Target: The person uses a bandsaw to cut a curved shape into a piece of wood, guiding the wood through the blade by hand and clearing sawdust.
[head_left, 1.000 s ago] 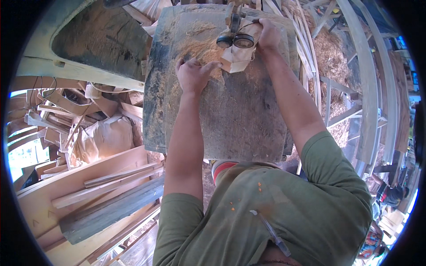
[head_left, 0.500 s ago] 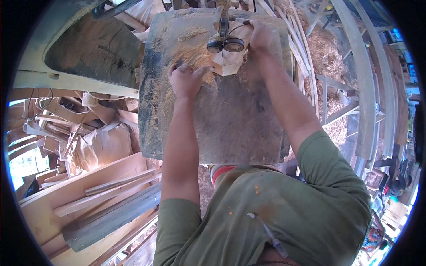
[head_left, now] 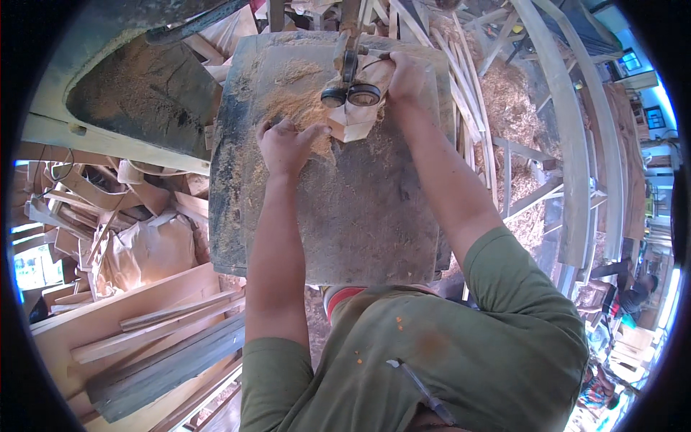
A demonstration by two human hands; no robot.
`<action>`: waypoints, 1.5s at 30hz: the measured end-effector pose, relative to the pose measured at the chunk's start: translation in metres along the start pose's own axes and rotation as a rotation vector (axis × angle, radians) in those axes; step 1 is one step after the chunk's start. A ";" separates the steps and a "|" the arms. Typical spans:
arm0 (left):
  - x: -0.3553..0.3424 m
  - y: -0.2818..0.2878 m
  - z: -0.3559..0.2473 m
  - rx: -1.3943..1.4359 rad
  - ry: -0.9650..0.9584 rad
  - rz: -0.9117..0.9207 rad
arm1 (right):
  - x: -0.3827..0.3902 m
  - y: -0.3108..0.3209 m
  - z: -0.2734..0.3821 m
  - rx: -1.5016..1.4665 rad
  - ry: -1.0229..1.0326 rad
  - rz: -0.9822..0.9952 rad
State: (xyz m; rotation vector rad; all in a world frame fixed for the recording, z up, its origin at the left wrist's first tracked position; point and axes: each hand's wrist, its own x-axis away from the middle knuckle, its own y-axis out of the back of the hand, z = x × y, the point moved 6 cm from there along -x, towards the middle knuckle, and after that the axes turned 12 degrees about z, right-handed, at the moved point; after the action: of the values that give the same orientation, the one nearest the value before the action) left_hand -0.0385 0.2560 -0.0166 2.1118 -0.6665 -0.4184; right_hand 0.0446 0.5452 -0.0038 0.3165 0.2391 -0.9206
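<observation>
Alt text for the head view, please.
Both hands press a small pale wood piece against the blade guide on a sawdust-covered saw table: left hand at its left edge, right hand on its far right. Stacked planks lie lower left.

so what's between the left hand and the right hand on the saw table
In the head view, the pale wood piece lies between the left hand and the right hand, with the saw's round blade guides over it and sawdust around.
</observation>
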 end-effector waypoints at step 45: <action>-0.013 -0.004 0.011 0.000 -0.022 -0.043 | 0.001 -0.005 0.009 -0.228 -0.183 -0.049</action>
State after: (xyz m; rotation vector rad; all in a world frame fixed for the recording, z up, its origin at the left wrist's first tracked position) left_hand -0.0533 0.2582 -0.0253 2.1273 -0.6339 -0.4660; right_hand 0.0418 0.5383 0.0037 0.0155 0.1815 -0.9547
